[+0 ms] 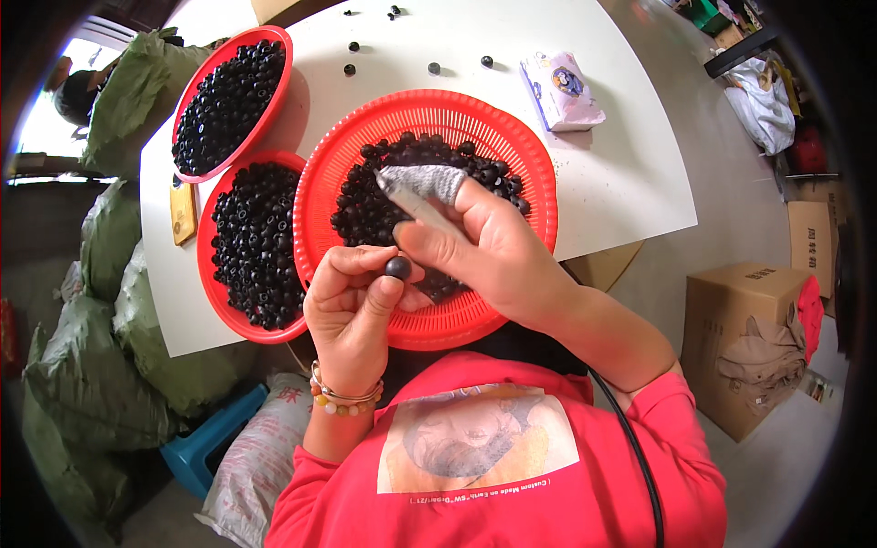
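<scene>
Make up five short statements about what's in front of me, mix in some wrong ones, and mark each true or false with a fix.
1. The left hand pinches a dark ball. True.
2. The right hand is empty. False: the right hand holds a slim pale tool.
3. A few loose balls lie on the white table, beyond the big red basket. True.
4. The packet sits inside the big red basket. False: the packet is on the table, right of it.
5. The stool is yellow. False: the stool is blue.

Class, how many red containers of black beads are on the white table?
3: a large slotted basket in the middle, an upper-left tub, and a second tub just below it. Others may be hidden or cut off.
</scene>
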The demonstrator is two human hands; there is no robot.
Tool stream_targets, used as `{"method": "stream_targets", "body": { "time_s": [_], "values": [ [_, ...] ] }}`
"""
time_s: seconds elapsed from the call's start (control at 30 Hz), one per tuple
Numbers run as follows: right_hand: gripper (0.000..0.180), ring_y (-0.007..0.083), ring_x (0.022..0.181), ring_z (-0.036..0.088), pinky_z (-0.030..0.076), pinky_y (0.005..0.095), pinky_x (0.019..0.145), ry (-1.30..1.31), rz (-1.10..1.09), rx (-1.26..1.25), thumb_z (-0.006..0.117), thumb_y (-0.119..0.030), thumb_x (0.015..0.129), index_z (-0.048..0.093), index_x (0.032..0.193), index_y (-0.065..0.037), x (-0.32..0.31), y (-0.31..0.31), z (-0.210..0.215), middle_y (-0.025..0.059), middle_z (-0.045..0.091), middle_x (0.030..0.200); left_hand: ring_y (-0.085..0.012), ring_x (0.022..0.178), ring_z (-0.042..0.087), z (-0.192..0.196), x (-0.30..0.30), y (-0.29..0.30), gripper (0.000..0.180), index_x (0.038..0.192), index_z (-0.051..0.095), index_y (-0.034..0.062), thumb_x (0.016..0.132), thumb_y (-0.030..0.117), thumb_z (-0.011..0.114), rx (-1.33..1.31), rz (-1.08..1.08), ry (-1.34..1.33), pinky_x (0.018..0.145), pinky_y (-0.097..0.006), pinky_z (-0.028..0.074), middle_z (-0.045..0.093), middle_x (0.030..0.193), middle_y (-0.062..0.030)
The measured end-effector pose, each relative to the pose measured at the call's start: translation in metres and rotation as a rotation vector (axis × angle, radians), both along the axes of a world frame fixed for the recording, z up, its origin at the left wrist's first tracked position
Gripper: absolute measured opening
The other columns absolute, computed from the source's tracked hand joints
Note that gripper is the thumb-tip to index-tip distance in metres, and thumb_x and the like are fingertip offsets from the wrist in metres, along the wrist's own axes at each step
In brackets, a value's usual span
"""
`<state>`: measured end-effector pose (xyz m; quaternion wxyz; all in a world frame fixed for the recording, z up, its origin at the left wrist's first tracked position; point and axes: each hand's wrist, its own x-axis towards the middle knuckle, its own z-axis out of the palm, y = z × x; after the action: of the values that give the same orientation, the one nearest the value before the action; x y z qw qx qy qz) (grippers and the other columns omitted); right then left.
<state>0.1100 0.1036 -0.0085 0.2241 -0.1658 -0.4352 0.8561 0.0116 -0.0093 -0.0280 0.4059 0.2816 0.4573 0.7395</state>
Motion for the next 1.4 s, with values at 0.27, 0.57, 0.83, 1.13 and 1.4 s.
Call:
{"method": "stream_targets", "body": {
  "time_s": [0.27, 0.57, 0.83, 1.13, 1.4],
  "values": [
    [0.034, 0.009, 0.088, 0.054, 0.044, 0.0234, 0.076, -0.154, -0.017, 0.269, 0.055, -0.009, 0.082, 0.044, 0.112, 0.001, 0.005, 0.009, -0.007, 0.0065, 0.056, 0.098, -0.0126, 0.063, 0.057, 0.009, -0.026, -0.009, 0.014, 0.096, 0.047, -0.0014, 0.083, 0.003, 0.05, 0.015, 0.144, 0.197, 0.055, -0.021, 0.048, 0.056, 0.081, -0.0115],
    [0.039, 0.0022, 0.087, 0.042, 0.036, 0.0176, 0.076, -0.248, 0.017, 0.32, 0.054, -0.011, 0.084, 0.04, 0.12, -0.003, 0.026, 0.014, -0.005, -0.0032, 0.047, 0.102, -0.0074, 0.07, 0.053, -0.002, -0.107, -0.051, 0.015, 0.094, 0.058, 0.0004, 0.081, 0.007, 0.056, -0.622, 0.613, 0.761, 0.056, -0.02, 0.047, 0.057, 0.083, -0.0049],
    [0.036, 0.0072, 0.095, 0.046, 0.037, 0.0225, 0.084, -0.214, -0.058, 0.364, 0.056, -0.01, 0.082, 0.044, 0.115, 0.0, 0.027, 0.014, -0.011, 0.0023, 0.051, 0.106, -0.0196, 0.074, 0.053, 0.022, -0.071, -0.019, 0.02, 0.085, 0.06, 0.0006, 0.065, 0.0, 0.064, -0.426, 0.305, 1.278, 0.067, -0.028, 0.043, 0.058, 0.081, -0.0086],
    [0.034, 0.0088, 0.097, 0.047, 0.036, 0.0245, 0.085, -0.225, -0.077, 0.368, 0.056, -0.01, 0.081, 0.047, 0.112, 0.001, 0.03, 0.015, -0.014, 0.0043, 0.052, 0.106, -0.0298, 0.077, 0.05, -0.004, -0.052, 0.032, 0.021, 0.084, 0.057, 0.0032, 0.064, 0.003, 0.061, -0.497, -0.3, 1.598, 0.07, -0.037, 0.04, 0.052, 0.078, -0.0106],
    [0.037, 0.0106, 0.102, 0.045, 0.036, 0.0249, 0.087, -0.184, -0.022, 0.275, 0.055, -0.009, 0.082, 0.043, 0.116, 0.001, 0.032, 0.014, -0.013, 0.0062, 0.05, 0.111, -0.0297, 0.075, 0.051, -0.004, -0.048, 0.037, 0.009, 0.072, 0.049, 0.0039, 0.067, 0.002, 0.057, -0.533, -0.31, 1.61, 0.068, -0.038, 0.038, 0.051, 0.073, -0.011]
  ]
}}
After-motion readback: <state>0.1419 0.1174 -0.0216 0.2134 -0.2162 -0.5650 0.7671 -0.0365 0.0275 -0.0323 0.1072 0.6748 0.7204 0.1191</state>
